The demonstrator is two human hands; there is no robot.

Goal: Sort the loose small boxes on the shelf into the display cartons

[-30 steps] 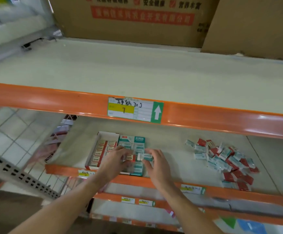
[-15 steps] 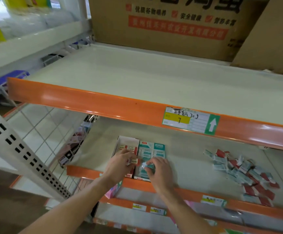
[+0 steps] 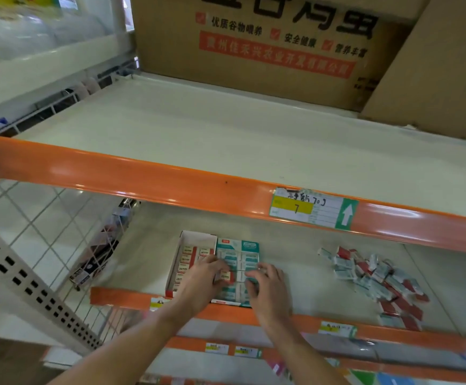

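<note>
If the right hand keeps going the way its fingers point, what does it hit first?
Probably the teal display carton: the right hand points up-left into it, fingertips already over its small boxes. Depth is unclear.

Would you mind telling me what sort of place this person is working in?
Most likely a shop aisle or its stockroom: orange-edged shelving with a handwritten price tag, display cartons of small boxes, and big shipping cartons stored above.
</note>
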